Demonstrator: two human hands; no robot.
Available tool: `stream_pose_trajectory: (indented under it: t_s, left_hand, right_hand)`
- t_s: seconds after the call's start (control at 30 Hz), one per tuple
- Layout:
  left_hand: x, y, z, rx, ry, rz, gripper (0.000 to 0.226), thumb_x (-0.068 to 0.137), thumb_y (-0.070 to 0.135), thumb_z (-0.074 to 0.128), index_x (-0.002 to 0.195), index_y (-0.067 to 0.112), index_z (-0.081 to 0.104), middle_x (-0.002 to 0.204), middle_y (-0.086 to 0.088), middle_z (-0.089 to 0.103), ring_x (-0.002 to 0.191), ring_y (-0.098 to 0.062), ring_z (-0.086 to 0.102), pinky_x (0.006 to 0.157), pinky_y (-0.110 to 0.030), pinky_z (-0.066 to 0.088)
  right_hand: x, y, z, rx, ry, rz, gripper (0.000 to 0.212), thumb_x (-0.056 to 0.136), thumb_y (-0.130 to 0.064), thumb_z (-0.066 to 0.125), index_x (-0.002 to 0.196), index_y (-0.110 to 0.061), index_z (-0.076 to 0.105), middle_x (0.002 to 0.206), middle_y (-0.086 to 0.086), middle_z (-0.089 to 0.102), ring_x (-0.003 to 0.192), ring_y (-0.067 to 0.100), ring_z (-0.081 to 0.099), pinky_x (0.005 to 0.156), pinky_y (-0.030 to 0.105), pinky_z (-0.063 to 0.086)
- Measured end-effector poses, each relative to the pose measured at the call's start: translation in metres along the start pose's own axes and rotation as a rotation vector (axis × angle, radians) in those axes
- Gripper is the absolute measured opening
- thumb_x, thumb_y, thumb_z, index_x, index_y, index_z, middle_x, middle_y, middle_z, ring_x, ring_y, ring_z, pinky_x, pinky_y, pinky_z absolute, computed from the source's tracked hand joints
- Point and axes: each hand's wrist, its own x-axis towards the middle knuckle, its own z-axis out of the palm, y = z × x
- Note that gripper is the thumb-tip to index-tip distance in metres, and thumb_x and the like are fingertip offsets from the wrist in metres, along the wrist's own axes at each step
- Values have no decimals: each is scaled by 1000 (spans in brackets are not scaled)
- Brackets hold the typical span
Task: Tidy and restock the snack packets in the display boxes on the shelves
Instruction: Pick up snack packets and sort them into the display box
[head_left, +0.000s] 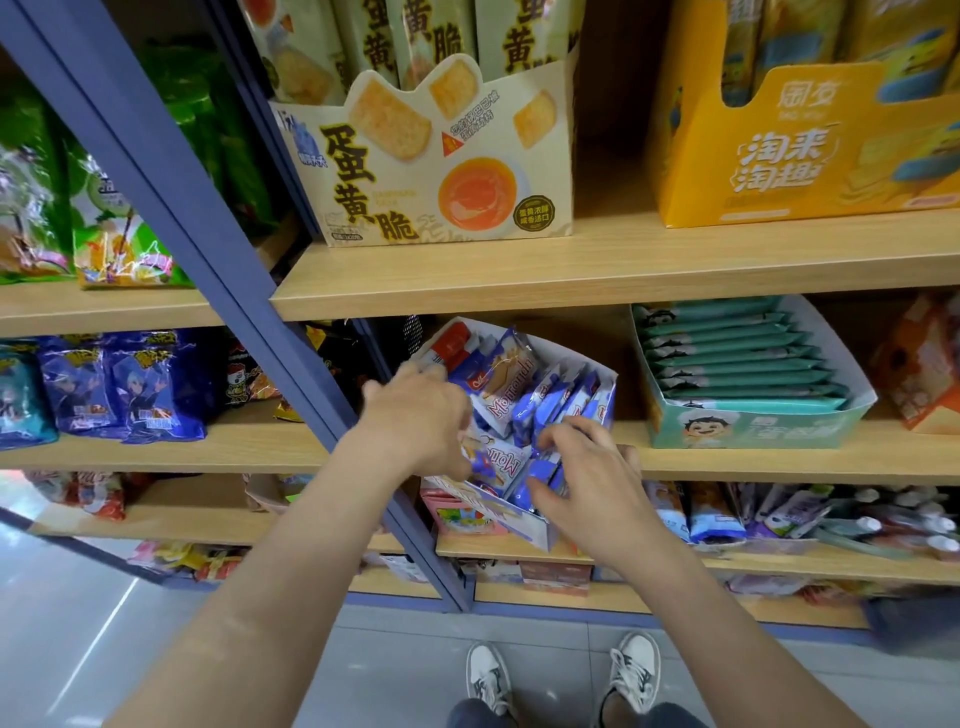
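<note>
Two hands in a tipped snack box, middle shelf

A blue upright post (291, 332) crowds the white display box (576, 358) on its left, a box of teal packets (748, 384) stands beside it on the right, and the shelf (623, 265) above overhangs it. The box tilts forward off its shelf, with blue-and-white snack packets (511, 387) jumbled inside. The right hand (587, 478) grips blue packets. The left hand (415, 415) curls among them, but its hold cannot be told.

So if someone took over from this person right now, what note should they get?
Left hand: fingers down among the blue packets, grip hidden.
Right hand: pinches some of those packets near the front.
White box: tilted, its front overhanging the shelf edge, packets jumbled inside.
Done: nothing neat yet.
Left: line the packets up, then probably square the box back.
</note>
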Motion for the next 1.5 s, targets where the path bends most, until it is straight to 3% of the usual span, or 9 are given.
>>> stream_pose_trajectory:
  t_s: [0.17,0.33,0.43,0.57,0.7,1.0,1.17,1.3,1.5]
  left_hand:
    - [15,19,20,-374,-38,300,45,73,38,80,112,26,61,117,1,43,112,-17,40,90,-28,41]
    - [19,19,43,-1386,-37,65,26,88,1,58,98,23,49,103,-9,57,83,-18,60,75,-37,54]
    - [19,20,46,-1668,-154,-6,24,93,-5,48,108,14,47,99,-8,64,86,-16,68,84,-36,58]
    - [42,5,57,-904,31,-72,24,89,5,48,97,24,59,102,-4,70,96,-22,66,85,-43,55]
    - [49,1,62,-122,-113,-79,15,89,19,53,103,17,58,114,-6,63,105,-29,60,78,-36,46]
    - [72,5,65,-149,-238,-117,18,90,26,57,103,15,55,111,-6,62,98,-27,60,81,-36,47]
    - [64,-6,60,-342,-77,-175,29,84,34,65,71,18,44,87,-4,59,81,-24,55,65,-31,42]
    - [42,-13,57,-332,160,-139,22,91,34,57,80,17,48,88,-4,62,89,-28,62,73,-35,48]
    - [21,-1,48,-368,214,-38,38,79,49,70,104,26,55,82,4,59,89,-21,62,68,-31,43]
  right_hand:
    - [8,-10,-3,-51,-18,-60,51,81,-40,69,122,-29,41,111,-18,46,124,12,31,83,34,24]
    - [16,-9,-7,44,-77,-74,90,75,-47,75,145,-32,21,138,-10,47,122,19,40,88,40,32]
    - [18,-7,-7,-18,-95,-96,91,75,-51,73,146,-50,16,147,-12,36,122,20,36,89,42,31]
    - [22,-4,2,-181,-27,-140,47,78,-66,59,121,-46,60,136,-14,42,129,21,30,83,38,22]
    - [21,4,8,-209,29,-225,71,71,-87,30,103,-40,72,126,-12,55,139,17,27,98,49,17]
    - [29,4,-2,-79,-173,-199,112,69,-85,-19,132,-32,57,138,-17,50,141,2,25,112,34,2]
    - [32,6,-3,-199,-210,-222,93,77,-76,0,139,-29,51,146,-14,42,144,6,21,108,30,1]
    - [33,2,2,-221,-169,-191,58,91,-64,43,137,-30,53,143,-10,40,138,10,29,110,34,7]
    - [33,-2,5,-130,-101,-163,80,83,-57,64,147,-40,19,151,-14,23,134,12,37,113,36,14]
